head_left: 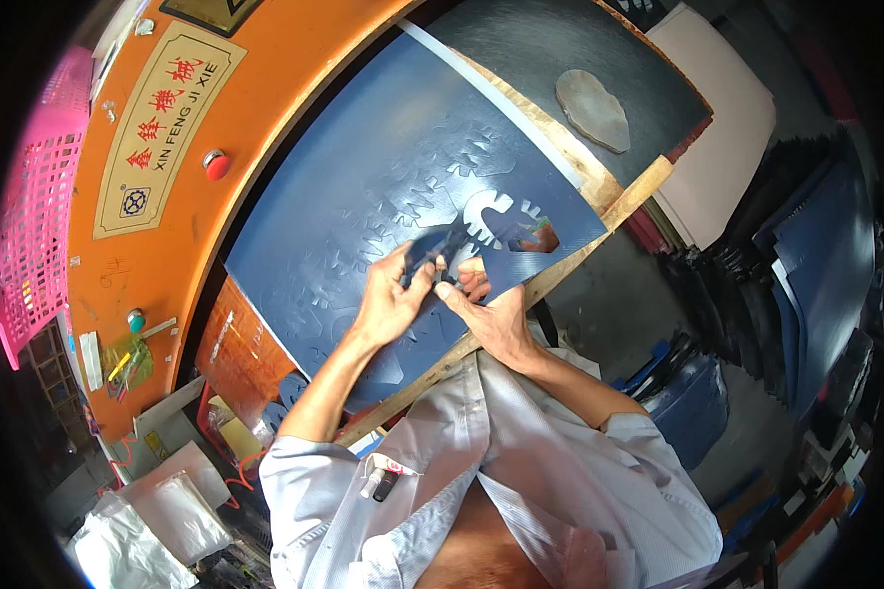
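A large dark blue sheet (pixel 334 157) lies in front of me, marked with several toothed cut outlines. Holes show where pieces are out of it, near its right corner. Just over the sheet, my left hand (pixel 391 299) pinches a dark blue cut piece (pixel 424 247) between thumb and fingers. My right hand (pixel 496 316) is closed close beside it, thumb and curled fingers at the lower end of the same dark material. Blur and the fingers hide the shape of the piece and whether there are several layers.
An orange machine (pixel 255 69) with a red button (pixel 216 165) rises along the left. A wooden strip (pixel 589 236) runs along the near edge. Beyond lies a dark board (pixel 521 49) bearing a flat grey oval piece (pixel 592 108). Dark blue sheets (pixel 825 236) are stacked at right.
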Demonstrator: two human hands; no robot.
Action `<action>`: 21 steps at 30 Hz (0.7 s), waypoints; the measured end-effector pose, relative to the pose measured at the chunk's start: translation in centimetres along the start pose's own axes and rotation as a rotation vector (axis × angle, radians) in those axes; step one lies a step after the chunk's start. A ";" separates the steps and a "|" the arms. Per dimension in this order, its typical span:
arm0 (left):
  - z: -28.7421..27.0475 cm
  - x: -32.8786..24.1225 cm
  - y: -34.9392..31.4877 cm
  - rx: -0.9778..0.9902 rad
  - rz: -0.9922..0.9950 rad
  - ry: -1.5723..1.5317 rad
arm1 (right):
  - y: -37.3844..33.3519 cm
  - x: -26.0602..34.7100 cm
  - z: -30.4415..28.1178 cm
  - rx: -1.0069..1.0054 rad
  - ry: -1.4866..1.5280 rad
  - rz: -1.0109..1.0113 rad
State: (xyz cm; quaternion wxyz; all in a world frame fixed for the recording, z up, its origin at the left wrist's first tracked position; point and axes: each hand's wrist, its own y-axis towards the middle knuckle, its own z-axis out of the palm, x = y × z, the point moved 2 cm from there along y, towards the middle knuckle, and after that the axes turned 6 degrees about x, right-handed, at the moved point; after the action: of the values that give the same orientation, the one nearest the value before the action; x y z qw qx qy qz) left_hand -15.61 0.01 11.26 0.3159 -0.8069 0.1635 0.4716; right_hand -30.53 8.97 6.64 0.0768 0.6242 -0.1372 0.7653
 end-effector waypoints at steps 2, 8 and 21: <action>0.8 -0.1 -0.5 0.017 0.200 -0.021 | 0.4 0.3 0.0 0.017 -0.003 0.006; 1.6 1.3 -1.1 -0.085 0.193 -0.026 | 1.7 0.7 -0.3 0.156 -0.282 -0.210; 3.0 -0.6 -0.8 -0.317 0.152 0.165 | 2.1 0.8 -0.1 0.098 -0.563 -0.313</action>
State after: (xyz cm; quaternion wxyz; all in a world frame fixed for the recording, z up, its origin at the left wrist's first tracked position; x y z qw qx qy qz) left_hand -17.48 2.59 10.96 0.1341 -0.8677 0.1728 0.4463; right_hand -31.42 7.02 7.15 0.1223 0.8277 -0.0185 0.5473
